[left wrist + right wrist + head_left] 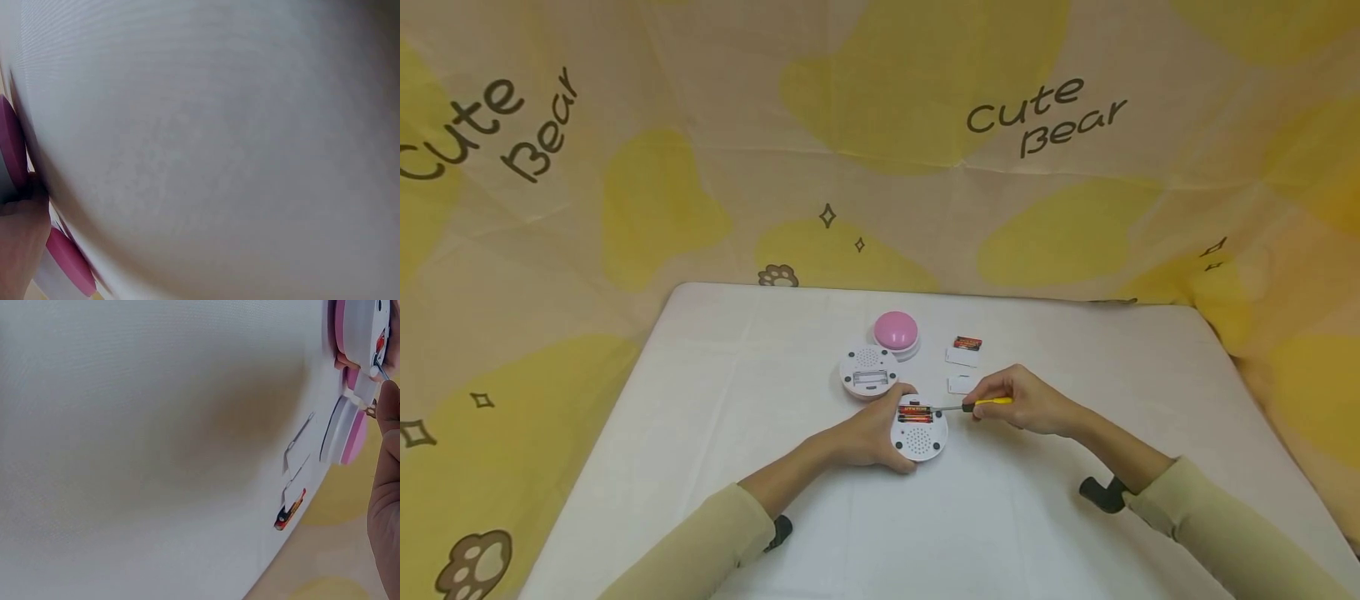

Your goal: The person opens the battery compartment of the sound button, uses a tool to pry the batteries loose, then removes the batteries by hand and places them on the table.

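My left hand [876, 433] grips a round white push-button device [919, 443] by its edge, underside up. Two red-and-black batteries [914, 414] lie in its uncovered compartment, beside a speaker grille and dark feet. My right hand [1026, 398] pinches a screwdriver [994, 401] by its yellow-and-black handle. The metal shaft points left, its tip right at the batteries' end. In the right wrist view the screwdriver shaft [380, 370] meets the device's underside, and the pink dome [339, 326] faces the table. The left wrist view catches only part of the left hand [24, 234].
Behind my left hand, a second device [867, 360] lies upside down with a bare battery compartment. Beyond it a third stands upright, pink dome [896, 330] on top. To the right lie two white covers [962, 357] and red-and-black batteries [967, 342] on the white table [760, 367].
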{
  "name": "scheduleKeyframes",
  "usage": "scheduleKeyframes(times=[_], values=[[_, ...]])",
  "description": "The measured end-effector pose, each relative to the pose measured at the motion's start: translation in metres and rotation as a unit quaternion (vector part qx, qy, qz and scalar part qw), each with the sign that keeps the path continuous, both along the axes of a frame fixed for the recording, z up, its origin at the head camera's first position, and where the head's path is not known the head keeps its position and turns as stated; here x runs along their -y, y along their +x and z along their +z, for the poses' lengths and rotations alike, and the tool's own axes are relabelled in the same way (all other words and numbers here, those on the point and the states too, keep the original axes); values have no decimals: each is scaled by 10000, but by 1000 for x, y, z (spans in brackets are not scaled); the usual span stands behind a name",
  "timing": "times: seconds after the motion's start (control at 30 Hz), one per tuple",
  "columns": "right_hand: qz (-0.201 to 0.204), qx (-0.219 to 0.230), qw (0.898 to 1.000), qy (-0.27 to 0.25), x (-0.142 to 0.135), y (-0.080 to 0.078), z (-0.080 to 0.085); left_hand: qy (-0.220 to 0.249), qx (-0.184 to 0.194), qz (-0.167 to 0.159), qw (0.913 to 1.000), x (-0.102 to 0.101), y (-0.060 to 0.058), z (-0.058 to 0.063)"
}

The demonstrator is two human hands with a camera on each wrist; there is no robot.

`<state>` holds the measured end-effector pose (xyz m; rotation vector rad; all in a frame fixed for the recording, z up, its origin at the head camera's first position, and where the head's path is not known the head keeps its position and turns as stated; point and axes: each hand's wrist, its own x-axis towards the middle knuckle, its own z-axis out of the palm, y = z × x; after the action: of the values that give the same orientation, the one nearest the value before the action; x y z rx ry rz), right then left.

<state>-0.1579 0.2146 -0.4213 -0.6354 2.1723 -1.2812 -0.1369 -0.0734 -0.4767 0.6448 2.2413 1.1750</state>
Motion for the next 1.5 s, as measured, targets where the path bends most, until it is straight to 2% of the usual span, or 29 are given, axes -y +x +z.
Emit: scheduleKeyframes(times=[0.23, 0.77, 1.07, 1.3, 1.5], values=[[31, -100, 9998, 151, -1, 0, 3, 26, -104, -1, 9999, 0, 1, 1], [181, -127, 9996, 170, -5, 3, 8, 112, -73, -8, 9999, -1, 3, 2], [265, -104, 9991, 304, -9, 2, 11, 279, -155, -225, 9992, -2, 4, 4], [101, -102, 9991, 397, -17, 3, 9, 138, -184, -320, 9992, -1, 6, 8], [25, -197, 9995, 260, -19, 4, 10, 62, -174, -290, 9994, 1, 9, 12]])
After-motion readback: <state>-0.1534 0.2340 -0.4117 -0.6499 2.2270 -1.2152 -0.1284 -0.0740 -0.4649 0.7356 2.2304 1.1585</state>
